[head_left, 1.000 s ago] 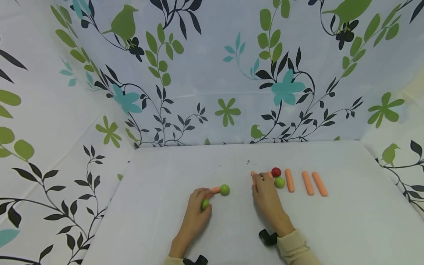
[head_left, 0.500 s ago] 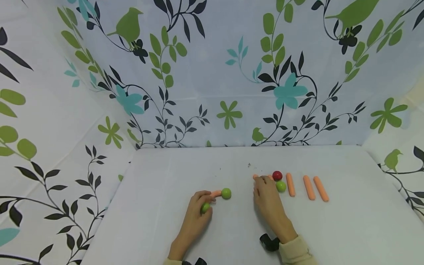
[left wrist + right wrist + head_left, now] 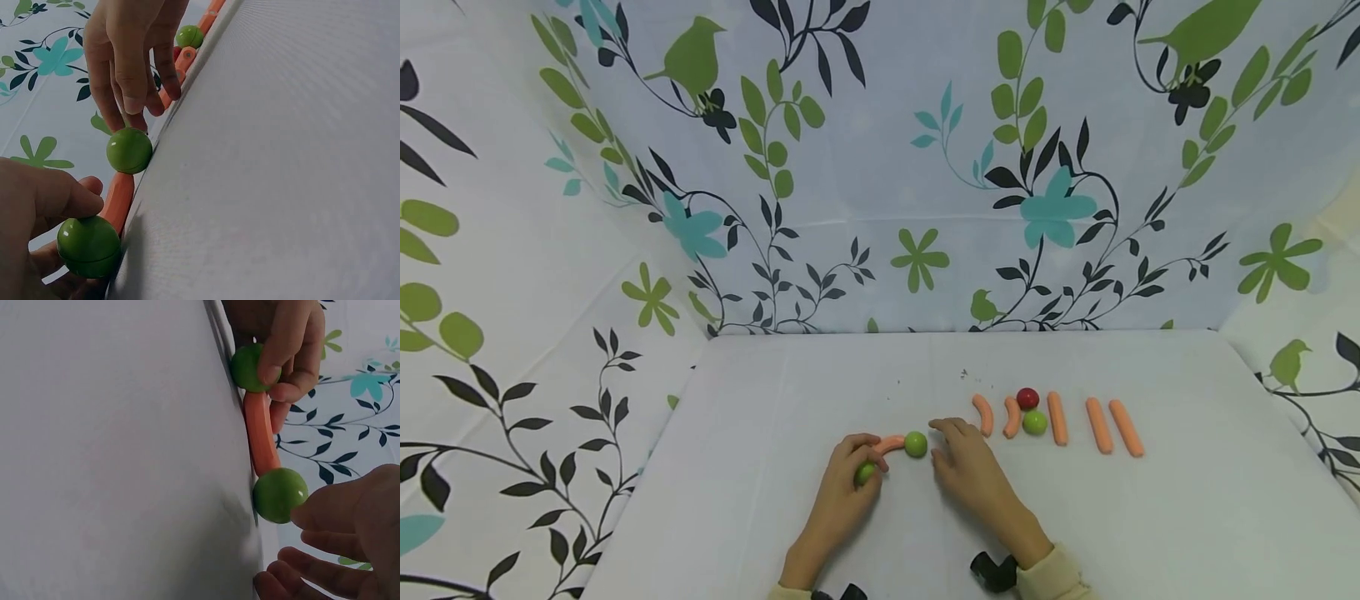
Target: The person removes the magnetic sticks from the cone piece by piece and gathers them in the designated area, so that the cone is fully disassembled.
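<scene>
1. Far left: the left hand pinches a small green ball between thumb and curled fingers, down on the white worktop. The ball looks glossy and hard, so I'd guess light, stiff and a bit slippery. A pinch across its widest part seems the safest hold.

2. At about 2 o'clock from that ball, a curved orange stick runs up to a second green ball. The wrist views show the three pieces touching end to end, like a tiny dumbbell. The stick looks like rigid plastic. I can't tell whether the pieces are actually joined, so taking hold at the balls rather than mid-stick seems smarter.

3. Right hand sits at 3 o'clock of the second ball, fingers loosely spread and holding nothing, fingertips just beside the ball.

4. Further right: two curved orange sticks, a red ball with a third green ball just below it, then three straight orange sticks.

5. View differences: only the head camera shows the whole row. The left wrist camera shows the thumb lying over the held ball. The right wrist camera shows the right hand's fingertips just short of the second ball, apparently not touching.
</scene>
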A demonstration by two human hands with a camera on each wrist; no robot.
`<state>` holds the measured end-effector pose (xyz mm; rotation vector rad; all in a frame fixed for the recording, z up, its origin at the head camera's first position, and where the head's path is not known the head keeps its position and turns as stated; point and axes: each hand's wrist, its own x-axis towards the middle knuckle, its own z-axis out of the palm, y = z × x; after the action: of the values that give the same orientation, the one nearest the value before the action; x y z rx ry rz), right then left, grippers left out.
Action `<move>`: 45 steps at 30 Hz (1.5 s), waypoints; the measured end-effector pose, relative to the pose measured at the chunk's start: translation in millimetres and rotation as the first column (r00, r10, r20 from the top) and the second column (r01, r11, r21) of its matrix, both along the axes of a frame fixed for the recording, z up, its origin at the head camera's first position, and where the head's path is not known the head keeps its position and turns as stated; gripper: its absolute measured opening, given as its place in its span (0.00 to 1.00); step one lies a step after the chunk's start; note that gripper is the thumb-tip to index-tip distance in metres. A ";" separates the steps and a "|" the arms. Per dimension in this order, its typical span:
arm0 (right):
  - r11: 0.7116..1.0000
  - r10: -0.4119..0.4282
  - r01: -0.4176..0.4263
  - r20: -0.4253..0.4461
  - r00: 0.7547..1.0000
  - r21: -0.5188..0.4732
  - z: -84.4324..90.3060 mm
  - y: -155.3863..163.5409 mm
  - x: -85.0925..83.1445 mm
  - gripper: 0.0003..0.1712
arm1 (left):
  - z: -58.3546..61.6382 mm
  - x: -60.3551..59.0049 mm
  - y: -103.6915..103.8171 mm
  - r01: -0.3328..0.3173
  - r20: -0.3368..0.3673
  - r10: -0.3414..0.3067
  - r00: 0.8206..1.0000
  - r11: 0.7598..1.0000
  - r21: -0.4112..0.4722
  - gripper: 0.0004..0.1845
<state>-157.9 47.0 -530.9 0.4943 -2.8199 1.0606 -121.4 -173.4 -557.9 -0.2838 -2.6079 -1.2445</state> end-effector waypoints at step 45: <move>0.995 0.099 -0.099 0.001 0.995 -0.004 -7.4 -15.8 12.8 0.16 | -2.8 -1.7 -5.6 0.217 -0.031 -0.222 0.974 0.969 -0.114 0.19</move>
<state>-145.1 31.1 -538.3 0.6391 -2.8205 1.0831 -123.0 -179.0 -560.7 -0.6292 -2.6687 -1.1460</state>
